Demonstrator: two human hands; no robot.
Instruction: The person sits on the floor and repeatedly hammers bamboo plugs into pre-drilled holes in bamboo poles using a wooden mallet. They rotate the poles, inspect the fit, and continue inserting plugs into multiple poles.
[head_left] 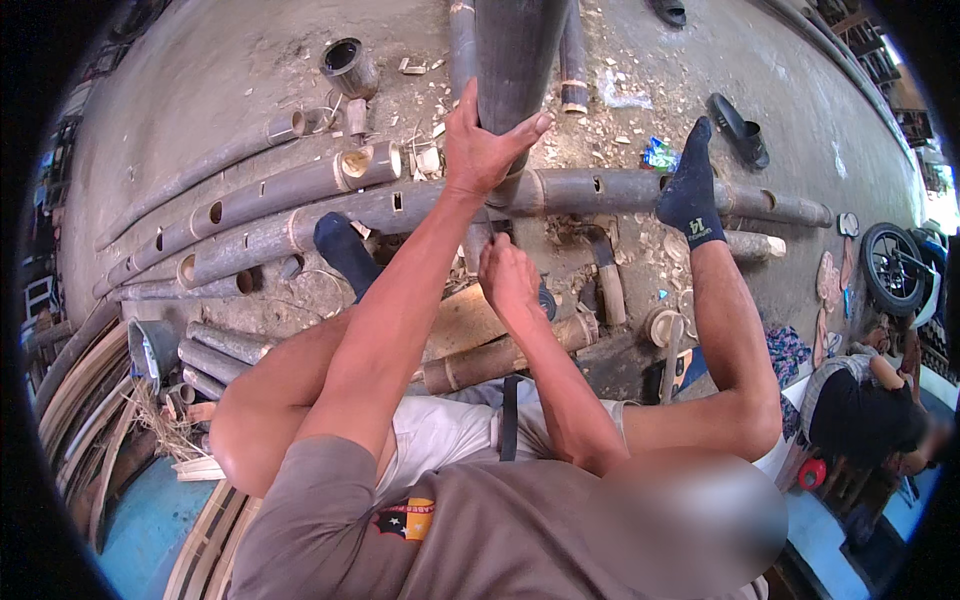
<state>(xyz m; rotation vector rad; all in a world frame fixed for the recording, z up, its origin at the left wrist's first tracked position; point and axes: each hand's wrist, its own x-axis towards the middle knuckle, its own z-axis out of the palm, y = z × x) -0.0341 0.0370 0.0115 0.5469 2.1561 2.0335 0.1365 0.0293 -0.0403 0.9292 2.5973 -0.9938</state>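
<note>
A thick dark bamboo pole (516, 60) rises from the floor work toward the top of the head view. My left hand (488, 140) is wrapped round its lower part, thumb to the right and a finger along the left side. Below it, my right hand (510, 278) is closed on a slim dark tool (489, 222); its kind is hard to make out, and its tip points up at the pole's lower end. That end meets a long horizontal bamboo pole (425, 205) with cut slots. My feet in dark socks rest on or against the horizontal pole.
More notched bamboo poles (290, 190) lie to the left, near a dark bucket (349, 68). Wood chips (600, 140) litter the floor. Split bamboo strips (85, 440) are stacked at left. A black sandal (740, 131) lies at right; another person (865, 400) sits farther right.
</note>
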